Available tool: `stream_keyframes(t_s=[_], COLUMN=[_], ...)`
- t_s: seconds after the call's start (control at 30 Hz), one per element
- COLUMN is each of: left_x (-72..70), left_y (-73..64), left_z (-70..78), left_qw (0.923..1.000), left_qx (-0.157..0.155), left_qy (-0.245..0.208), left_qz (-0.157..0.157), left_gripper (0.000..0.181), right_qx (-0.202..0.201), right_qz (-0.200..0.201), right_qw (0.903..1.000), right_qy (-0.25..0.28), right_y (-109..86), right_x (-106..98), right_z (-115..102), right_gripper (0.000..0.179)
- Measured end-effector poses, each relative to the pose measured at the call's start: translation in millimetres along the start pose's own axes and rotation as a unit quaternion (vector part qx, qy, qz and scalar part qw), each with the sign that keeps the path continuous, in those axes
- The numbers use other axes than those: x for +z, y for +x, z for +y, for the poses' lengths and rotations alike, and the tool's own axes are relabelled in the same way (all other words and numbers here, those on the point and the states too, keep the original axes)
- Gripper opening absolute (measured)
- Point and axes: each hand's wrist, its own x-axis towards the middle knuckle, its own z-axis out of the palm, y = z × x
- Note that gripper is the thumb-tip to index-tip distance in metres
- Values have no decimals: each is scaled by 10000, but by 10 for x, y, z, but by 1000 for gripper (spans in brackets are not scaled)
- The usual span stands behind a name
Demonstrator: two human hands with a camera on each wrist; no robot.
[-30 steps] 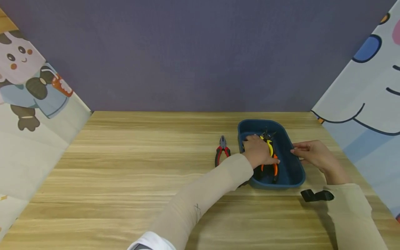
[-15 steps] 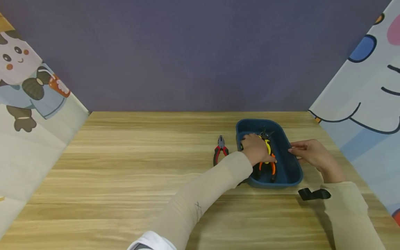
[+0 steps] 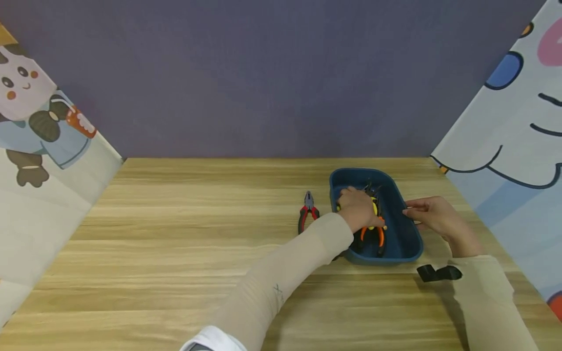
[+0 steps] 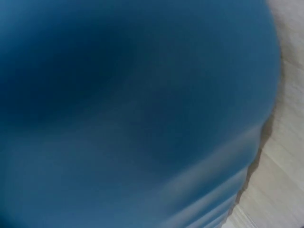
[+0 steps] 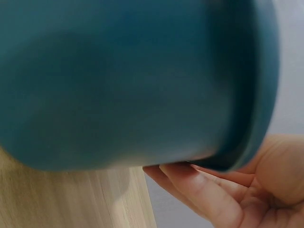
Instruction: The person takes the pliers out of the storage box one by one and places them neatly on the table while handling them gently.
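Pinching the blue bin (image 3: 399,239) by its right rim with my right hand (image 3: 439,219), likely for steadiness, I have my left hand (image 3: 357,207) among pliers (image 3: 381,238), grip hidden.

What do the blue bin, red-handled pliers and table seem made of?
Bin: probably matte plastic; even color, rounded rim. Pliers: likely steel, grey and dull at the tip, with colored grips, perhaps plastic or rubber. Table: wood or laminate, satin-looking; streaky grain shows, but not which.
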Motion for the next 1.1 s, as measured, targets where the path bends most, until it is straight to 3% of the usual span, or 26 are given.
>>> stream_keyframes(t_s=[0.43, 0.67, 1.1], left_x=[16, 9, -57], left_y=[8, 5, -91], left_z=[-56, -64, -141], left_qw=[9980, 9985, 9968], left_qx=[370, 403, 714], left_qy=[496, 371, 99], left_qz=[132, 85, 332], left_gripper=[85, 89, 75], right_qx=[-24, 27, -5], right_qz=[-37, -22, -55], right_qw=[10000, 10000, 10000], right_qy=[37, 47, 48], right_y=[-4, -6, 7], right_x=[7, 13, 17], right_z=[3, 12, 22], right_gripper=[48, 49, 48])
